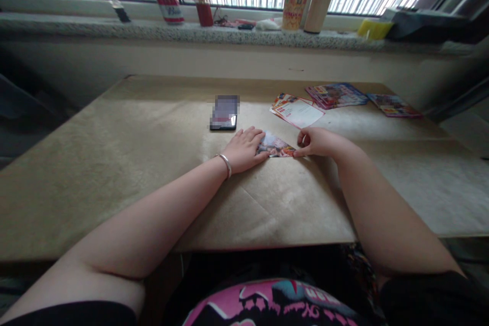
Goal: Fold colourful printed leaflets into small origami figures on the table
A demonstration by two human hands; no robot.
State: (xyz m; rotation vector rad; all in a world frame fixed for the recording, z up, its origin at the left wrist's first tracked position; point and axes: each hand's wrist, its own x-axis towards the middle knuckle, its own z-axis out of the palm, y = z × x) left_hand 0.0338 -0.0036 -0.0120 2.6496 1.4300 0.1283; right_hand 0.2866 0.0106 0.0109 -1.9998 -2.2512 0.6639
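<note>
Indoors: triangular card [278, 146] on creased tan tabletop [114, 137], speckled windowsill [244, 36] beyond.

Through the head view I see a black top [275, 316] with a pink print [225, 311] carrying black shapes, a blue-green patch and pale lettering, black sleeves [82, 313], and a slim silver-toned bracelet [228, 165] behind the left hand [246, 150].
</note>
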